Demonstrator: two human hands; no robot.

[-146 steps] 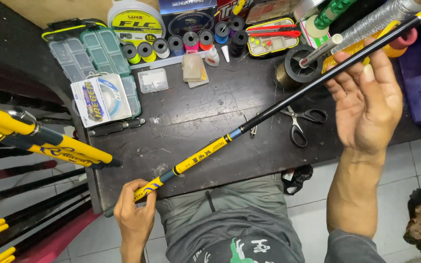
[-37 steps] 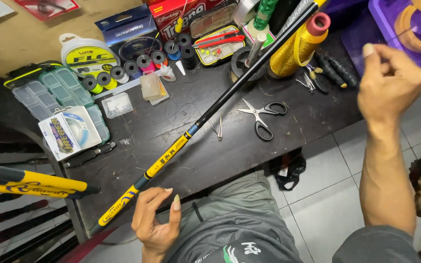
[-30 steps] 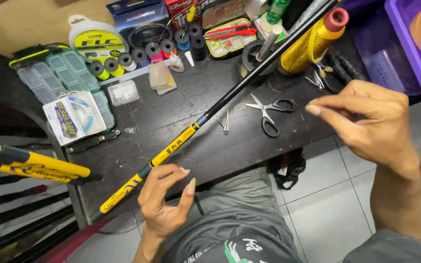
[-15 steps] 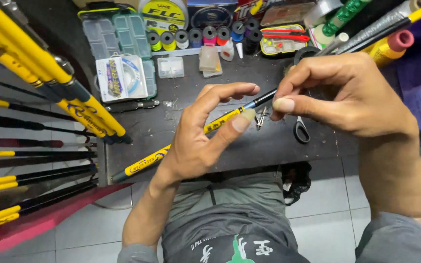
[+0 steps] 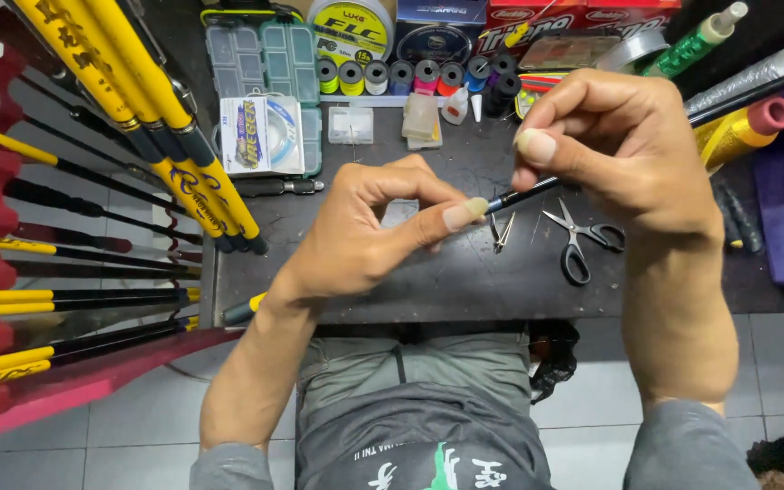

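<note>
A black and yellow fishing rod (image 5: 524,191) lies slanted across the dark workbench (image 5: 428,281), from its butt at the bench's front left edge up to the right. My left hand (image 5: 369,231) is curled over the rod's middle, thumb tip against the blank. My right hand (image 5: 614,150) pinches the rod just right of the left thumb. Both hands grip the rod close together, and much of it is hidden under them.
Scissors (image 5: 578,238) and a small metal tool (image 5: 501,231) lie on the bench under my hands. Thread spools (image 5: 410,74), clear tackle boxes (image 5: 260,54), a line spool (image 5: 349,29) and thread cones (image 5: 741,132) sit farther back. Several yellow-black rods (image 5: 129,118) rest on a rack at the left.
My hands have come together from far apart along the rod to its middle. The view has shifted and closed in on the bench.
</note>
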